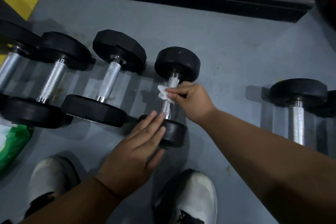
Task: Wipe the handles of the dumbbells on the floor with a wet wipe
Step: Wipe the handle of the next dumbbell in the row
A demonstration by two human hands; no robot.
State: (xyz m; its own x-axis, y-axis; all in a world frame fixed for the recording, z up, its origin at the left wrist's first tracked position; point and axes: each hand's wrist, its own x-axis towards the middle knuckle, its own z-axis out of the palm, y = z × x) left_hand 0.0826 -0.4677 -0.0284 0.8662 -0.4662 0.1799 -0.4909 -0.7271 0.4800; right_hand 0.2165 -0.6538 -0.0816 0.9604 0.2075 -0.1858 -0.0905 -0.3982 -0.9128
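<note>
Tightly curled right hand [189,100] (wipe [163,92]) — handle [168,105].

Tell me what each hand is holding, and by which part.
Right hand pinches the wet wipe by its edge against the dumbbell handle. Left hand holds nothing; it rests flat on the near weight.

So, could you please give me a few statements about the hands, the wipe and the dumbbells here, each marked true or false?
1. The right hand pinches a white wet wipe against the handle of the small round dumbbell. True.
2. The left hand grips that handle. False: it rests with straight fingers on the dumbbell's near head.
3. The wiped dumbbell stands upright on one head. False: it lies on its side on the grey floor.
4. A green packet lies at the left edge. True.
5. The person wears white shoes. True.
</note>
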